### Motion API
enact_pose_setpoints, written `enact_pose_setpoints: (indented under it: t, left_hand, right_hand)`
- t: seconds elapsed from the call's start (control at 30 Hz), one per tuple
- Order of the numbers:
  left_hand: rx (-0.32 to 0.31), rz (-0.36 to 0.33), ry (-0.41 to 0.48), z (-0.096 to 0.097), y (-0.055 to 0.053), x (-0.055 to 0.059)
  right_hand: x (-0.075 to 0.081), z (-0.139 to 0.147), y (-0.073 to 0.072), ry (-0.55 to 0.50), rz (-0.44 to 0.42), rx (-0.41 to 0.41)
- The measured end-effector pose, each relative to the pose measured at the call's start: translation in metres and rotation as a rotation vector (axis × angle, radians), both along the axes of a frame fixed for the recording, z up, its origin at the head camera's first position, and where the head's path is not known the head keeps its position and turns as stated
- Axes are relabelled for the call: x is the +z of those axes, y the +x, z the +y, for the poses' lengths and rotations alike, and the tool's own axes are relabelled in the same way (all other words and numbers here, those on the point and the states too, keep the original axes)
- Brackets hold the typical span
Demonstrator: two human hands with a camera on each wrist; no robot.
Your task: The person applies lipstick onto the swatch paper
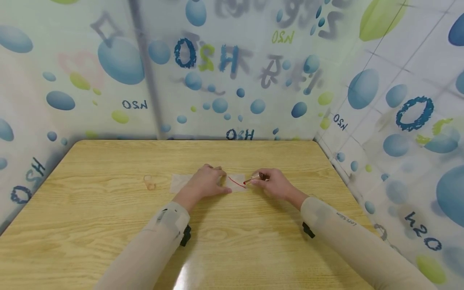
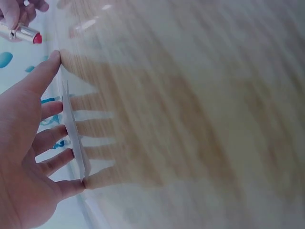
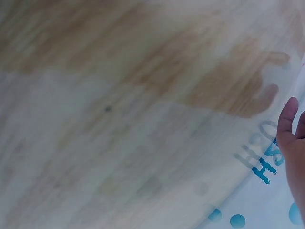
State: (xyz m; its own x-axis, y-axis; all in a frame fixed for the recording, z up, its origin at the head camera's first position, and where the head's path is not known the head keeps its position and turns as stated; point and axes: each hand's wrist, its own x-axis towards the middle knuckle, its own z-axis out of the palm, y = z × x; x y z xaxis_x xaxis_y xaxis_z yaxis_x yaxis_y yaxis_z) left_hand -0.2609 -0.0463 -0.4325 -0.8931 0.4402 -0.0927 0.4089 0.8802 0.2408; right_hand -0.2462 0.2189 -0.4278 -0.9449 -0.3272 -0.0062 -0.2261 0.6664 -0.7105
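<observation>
A white strip of thin paper lies flat across the middle of the table. My left hand rests on it with fingers spread, the fingertips pressing it down; the palm covers its middle part. On the strip's right part runs a slanting red line. My right hand grips a lipstick with a shiny metallic case, its red tip at the line's lower right end. In the left wrist view the lipstick points toward my left thumb. The right wrist view catches only part of my right hand, without the lipstick.
The wooden table has a glossy top. A small brownish looped mark shows left of the paper. Behind the table's far edge hangs a curtain printed with blue and green drops, and similar printed sheets stand at both sides.
</observation>
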Motion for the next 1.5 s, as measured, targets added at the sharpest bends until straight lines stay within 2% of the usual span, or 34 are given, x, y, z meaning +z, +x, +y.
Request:
enact_pose_setpoints:
  t: [0.23,0.4,0.6,0.77,0.97,1.07,1.3,1.37,1.5]
  left_hand:
    - [-0.016,0.026,-0.016,0.002,0.0,0.001]
    - [-0.019,0.014,-0.012,0.001,0.002,0.003]
    - [0.017,-0.012,0.047,-0.005,0.004,0.007]
    - [0.051,-0.016,0.124,-0.014,0.004,0.014]
    - [0.116,-0.063,0.266,-0.023,0.007,0.032]
    - [0.143,-0.064,0.339,-0.027,0.011,0.039]
    - [0.168,-0.064,0.512,-0.039,0.029,0.051]
    - [0.184,-0.084,0.596,-0.042,0.035,0.054]
    - [0.257,-0.155,0.821,-0.046,0.046,0.059]
  right_hand:
    - [0.006,0.0,-0.004,-0.043,0.005,0.0]
    - [0.01,-0.005,-0.007,-0.095,-0.011,-0.019]
    - [0.017,-0.014,-0.007,-0.174,-0.021,-0.072]
    - [0.025,-0.019,-0.006,-0.293,-0.041,-0.086]
    - [0.033,-0.024,-0.005,-0.436,-0.058,-0.114]
    - [0.037,-0.028,-0.003,-0.486,-0.053,-0.116]
    - [0.043,-0.04,0.002,-0.591,-0.023,-0.093]
    - [0.044,-0.045,0.004,-0.624,-0.01,-0.087]
    - [0.047,-0.055,0.009,-0.691,0.01,-0.064]
